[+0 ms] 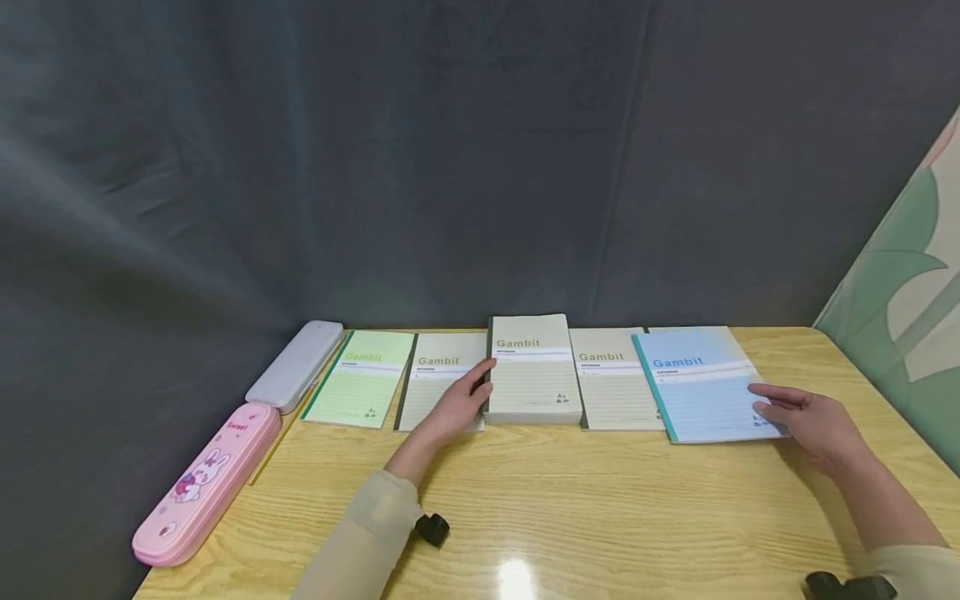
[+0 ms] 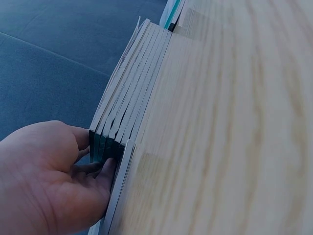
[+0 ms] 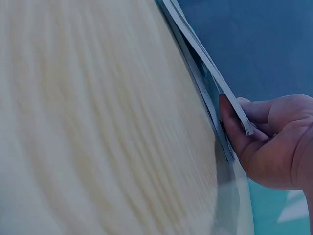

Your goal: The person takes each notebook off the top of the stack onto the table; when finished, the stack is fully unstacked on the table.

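Notebook in blue [image 1: 708, 400], right of frame centre: we see the right hand [image 1: 821, 421] pinching its right edge, digits on both faces. The right-wrist view shows that edge raised, a wedge of air above the lower notebook [image 3: 223, 145]. The left hand [image 1: 453, 407] meets the spine side of the stack [image 1: 534, 375] at mid-frame; we cannot tell whether it grips or merely steadies.

Step in hand, by our reading: handling the top notebook at right while bracing the stack. Next move calls, we judge, for a firm pinch and enough lift to clear what lies below.

Materials: thin flat rectangles, ruled-print covers, taped spines, teal on the blue, dark on the stack; layered page edges. Green notebook [image 1: 360, 375] left of centre. Lower left, pink pencil case [image 1: 210, 483], rounded, rabbit-printed. Tabletop [image 1: 570, 508] glossy, wood-grained; dark cloth [image 1: 465, 158] softly creased behind.
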Available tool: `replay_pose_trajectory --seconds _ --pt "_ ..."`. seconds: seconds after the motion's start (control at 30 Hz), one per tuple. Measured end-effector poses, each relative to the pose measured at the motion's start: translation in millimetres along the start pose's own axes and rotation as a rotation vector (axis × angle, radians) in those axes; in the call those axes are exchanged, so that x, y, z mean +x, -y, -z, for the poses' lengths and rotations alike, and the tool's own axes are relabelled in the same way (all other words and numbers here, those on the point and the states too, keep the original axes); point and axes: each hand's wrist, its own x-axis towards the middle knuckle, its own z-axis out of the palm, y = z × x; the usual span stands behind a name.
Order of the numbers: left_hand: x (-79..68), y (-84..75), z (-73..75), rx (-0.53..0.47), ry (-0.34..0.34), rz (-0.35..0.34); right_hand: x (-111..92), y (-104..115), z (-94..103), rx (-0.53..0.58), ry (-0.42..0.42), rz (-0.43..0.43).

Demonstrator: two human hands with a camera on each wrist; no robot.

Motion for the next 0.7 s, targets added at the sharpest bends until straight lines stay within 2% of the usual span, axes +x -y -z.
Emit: replay_pose_trajectory --seconds 0.33,0.7 --pt "-4.5 -1.7 1.4 0.0 -0.004 0.0 16.9 -48.8 44.5 -0.046 -0.128 -0.076" --pt "-5.5 -0.8 1.0 -0.001 0.001 0.007 34.5 -75.5 69.6 -0.05 -0.163 -0.136"
